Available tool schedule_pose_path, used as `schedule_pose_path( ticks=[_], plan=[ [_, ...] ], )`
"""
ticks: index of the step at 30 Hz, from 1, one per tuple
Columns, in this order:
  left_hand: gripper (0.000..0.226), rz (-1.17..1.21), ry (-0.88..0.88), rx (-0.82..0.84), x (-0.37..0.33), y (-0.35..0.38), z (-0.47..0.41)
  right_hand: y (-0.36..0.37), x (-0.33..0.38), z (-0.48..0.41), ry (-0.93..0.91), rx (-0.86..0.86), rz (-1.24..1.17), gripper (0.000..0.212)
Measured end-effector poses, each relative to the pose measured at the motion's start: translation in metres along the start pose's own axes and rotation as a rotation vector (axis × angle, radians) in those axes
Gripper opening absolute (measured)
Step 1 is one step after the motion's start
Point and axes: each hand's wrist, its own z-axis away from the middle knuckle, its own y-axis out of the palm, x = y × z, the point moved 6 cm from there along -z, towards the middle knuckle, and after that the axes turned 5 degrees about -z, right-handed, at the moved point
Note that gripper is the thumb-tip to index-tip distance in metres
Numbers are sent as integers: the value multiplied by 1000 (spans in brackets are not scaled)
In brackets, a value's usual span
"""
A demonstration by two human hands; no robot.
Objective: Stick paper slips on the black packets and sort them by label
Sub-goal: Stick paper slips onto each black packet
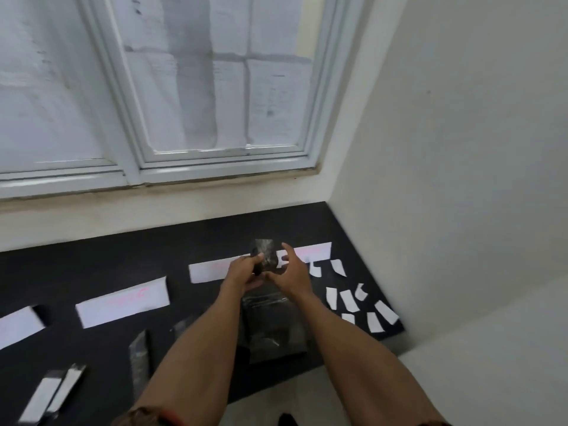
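A small black packet (pixel 263 253) in glossy wrap is held upright above the black countertop (pixel 92 265), in front of the window sill. It is grasped at its lower left edge by the left hand (pixel 246 270), whose thumb and fingers are closed on it. The right hand (pixel 290 272) is positioned just beside the packet's right edge with fingers spread and thumb raised; whether it touches the packet cannot be told, and nothing is seen clamped in it.

Below both hands, a stack of black packets in a clear plastic bag (pixel 273 324) is laid flat on the countertop between the forearms. Four long white label strips with faint pink writing are arranged in a row across the surface: one at the far left edge (pixel 18 325), a second (pixel 123 301), a third (pixel 209 270) partly covered by the left hand, and a fourth (pixel 313 250) behind the right hand. The writing is too blurred to be read.

A scatter of small white paper slips (pixel 349 299) is spread on the countertop to the right, near the wall. At lower left, two packets bearing white slips (pixel 53 392) are laid side by side.
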Motion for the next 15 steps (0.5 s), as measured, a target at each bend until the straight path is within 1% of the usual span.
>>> schedule_pose_path(
  ticks=[2, 5, 7, 9, 12, 15],
  plan=[
    [22, -27, -12, 4, -2, 29, -9, -29, -26, -7, 43, -11, 25, 83],
    [27, -53, -26, 37, -5, 76, -23, -68, -73, -16, 166, -12, 131, 59],
    [25, -55, -30, 59, -4, 103, -33, -90, -105, -18, 255, 9, 254, 42],
    [16, -82, -38, 85, -3, 131, -42, -110, -140, -20, 342, 45, 319, 32],
    [10, -109, -62, 134, -1, 163, -51, -127, -181, -19, 404, 161, 454, 31],
    [16, -127, -80, 166, 1, 188, -62, -130, -214, -20, 435, 328, 576, 37]
  ],
)
